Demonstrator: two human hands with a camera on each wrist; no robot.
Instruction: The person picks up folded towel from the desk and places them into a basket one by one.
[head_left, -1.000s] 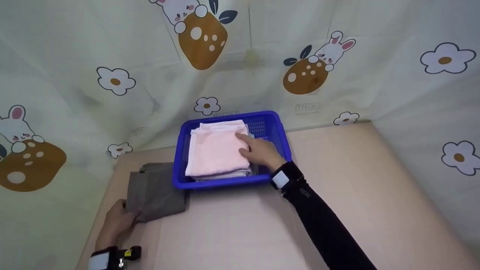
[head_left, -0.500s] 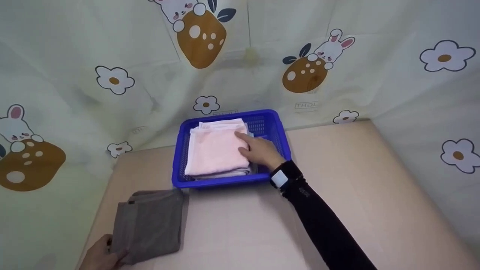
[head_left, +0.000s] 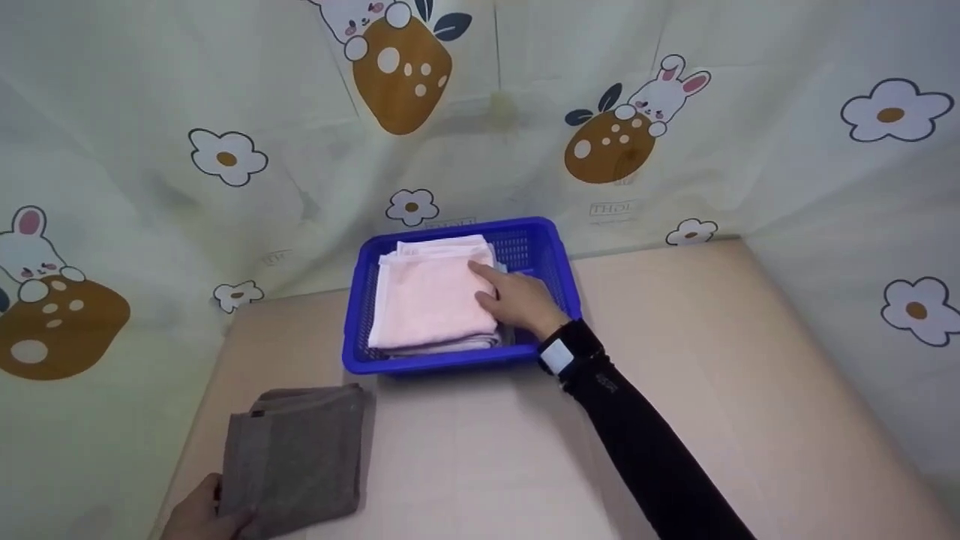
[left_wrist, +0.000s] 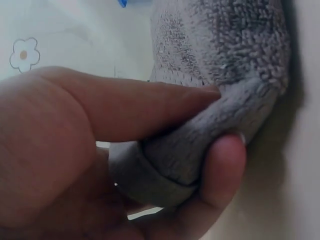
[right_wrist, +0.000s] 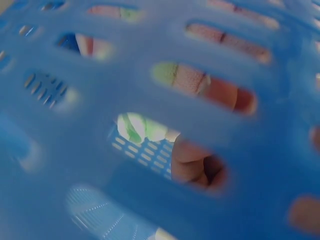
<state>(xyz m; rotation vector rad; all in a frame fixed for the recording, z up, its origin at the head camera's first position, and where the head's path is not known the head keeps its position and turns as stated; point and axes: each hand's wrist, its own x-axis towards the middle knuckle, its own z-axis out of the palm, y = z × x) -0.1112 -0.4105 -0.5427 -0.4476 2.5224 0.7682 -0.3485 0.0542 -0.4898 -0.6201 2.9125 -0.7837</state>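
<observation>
My left hand [head_left: 202, 517] pinches the near left corner of a folded grey towel [head_left: 300, 457] between thumb and fingers. In the left wrist view the thumb presses on the towel's rolled edge [left_wrist: 185, 145]. My right hand [head_left: 525, 300] reaches into a blue basket [head_left: 450, 365]. Its thumb and index finger lie over the right edge of a folded pink towel [head_left: 431, 300], on top of a stack. The other fingers are hidden in the head view. In the right wrist view, fingers [right_wrist: 190, 160] and towel edges show through the basket's slots.
The basket stands at the back of a beige table [head_left: 675, 337], near a curtain [head_left: 487, 150] printed with rabbits and flowers. Under the pink towel lie more folded towels, with grey edges [head_left: 465, 345] showing at the front.
The left hand has drawn the grey towel toward the near left, away from the basket's side. The right hand has stayed on the pink towel.
</observation>
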